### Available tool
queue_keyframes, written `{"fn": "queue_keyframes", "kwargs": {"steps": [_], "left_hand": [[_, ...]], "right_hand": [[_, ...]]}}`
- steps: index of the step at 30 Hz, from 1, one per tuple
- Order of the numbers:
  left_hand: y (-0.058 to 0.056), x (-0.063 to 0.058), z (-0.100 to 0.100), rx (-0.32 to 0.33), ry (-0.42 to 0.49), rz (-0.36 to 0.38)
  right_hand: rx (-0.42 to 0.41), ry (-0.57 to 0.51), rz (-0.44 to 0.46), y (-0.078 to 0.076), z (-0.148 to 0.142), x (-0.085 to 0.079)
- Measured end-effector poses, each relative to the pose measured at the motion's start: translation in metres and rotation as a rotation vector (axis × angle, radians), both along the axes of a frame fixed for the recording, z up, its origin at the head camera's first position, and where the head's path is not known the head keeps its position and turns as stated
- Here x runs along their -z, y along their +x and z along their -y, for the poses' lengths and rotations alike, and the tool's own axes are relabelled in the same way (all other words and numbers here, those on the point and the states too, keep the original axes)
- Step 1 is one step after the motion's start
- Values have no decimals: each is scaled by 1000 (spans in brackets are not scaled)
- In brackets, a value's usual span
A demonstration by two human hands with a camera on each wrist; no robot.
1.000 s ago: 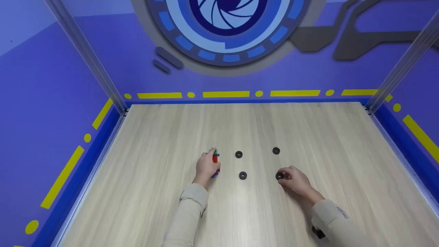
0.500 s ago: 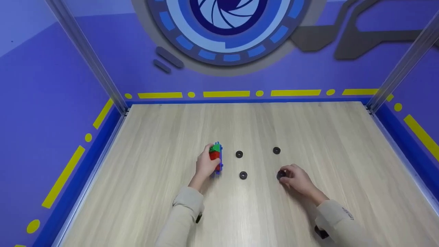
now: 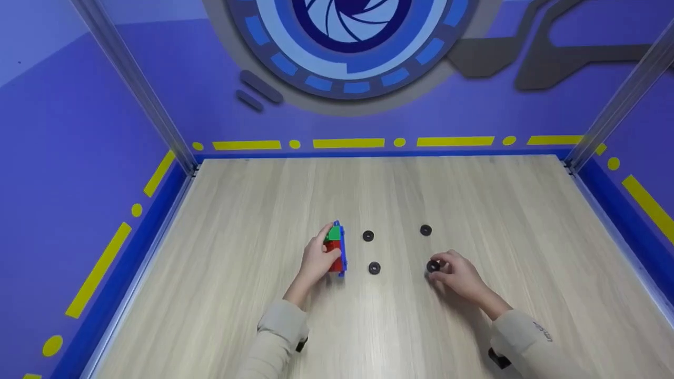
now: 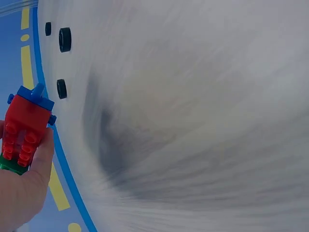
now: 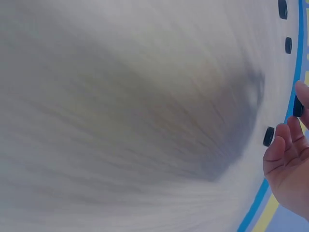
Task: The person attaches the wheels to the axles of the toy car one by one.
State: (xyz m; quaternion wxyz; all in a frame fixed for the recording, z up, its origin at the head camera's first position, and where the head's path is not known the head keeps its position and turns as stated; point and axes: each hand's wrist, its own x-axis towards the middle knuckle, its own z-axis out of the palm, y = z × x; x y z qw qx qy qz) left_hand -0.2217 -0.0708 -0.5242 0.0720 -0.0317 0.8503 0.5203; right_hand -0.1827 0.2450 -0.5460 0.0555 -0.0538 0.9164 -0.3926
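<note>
A pale wooden table [image 3: 263, 221] lies before me, walled in purple. My left hand [image 3: 318, 258] wraps round a brick block [image 3: 335, 248] of red, green and blue, resting on the table left of centre. Three black wheels [image 3: 374, 268] lie loose to its right. My right hand [image 3: 457, 275] pinches a fourth wheel [image 3: 433, 266] at the fingertips.

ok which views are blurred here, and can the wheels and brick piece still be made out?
Head view: sharp, even light; the brick piece in the left hand, the wheel at the right hand and the table are clear. Left wrist view: tabletop smeared, brick piece crisp. Right wrist view: tabletop smeared and curved, wheels only dark blobs.
</note>
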Motion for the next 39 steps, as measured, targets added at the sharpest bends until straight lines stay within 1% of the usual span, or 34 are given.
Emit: {"fn": "queue_keyframes", "kwargs": {"steps": [3,7,13,15,18,22,24,27,33,35,39], "left_hand": [[5,-3,-1,-6,34,7],[12,-6,-2,7,114,9],[20,-11,-5,23,220,49],[23,-15,-5,23,256,64],[31,-28,-6,27,290,74],[42,-44,-8,37,286,77],[44,-46,-9,42,288,78],[47,-47,-10,56,284,69],[49,-46,-11,91,289,51],[50,-46,-13,99,287,36],[51,-46,-15,107,274,19]], "right_hand": [[-3,6,-29,2,2,-2],[-19,8,-74,5,5,-5],[-44,11,-86,10,12,-9],[-54,22,-101,11,14,-12],[-66,46,-130,13,19,-15],[-89,60,-173,15,24,-19],[-109,59,-197,16,26,-21],[-141,59,-219,18,30,-24],[-182,65,-208,21,39,-31],[-199,62,-220,22,42,-33],[-246,55,-279,25,48,-35]]}}
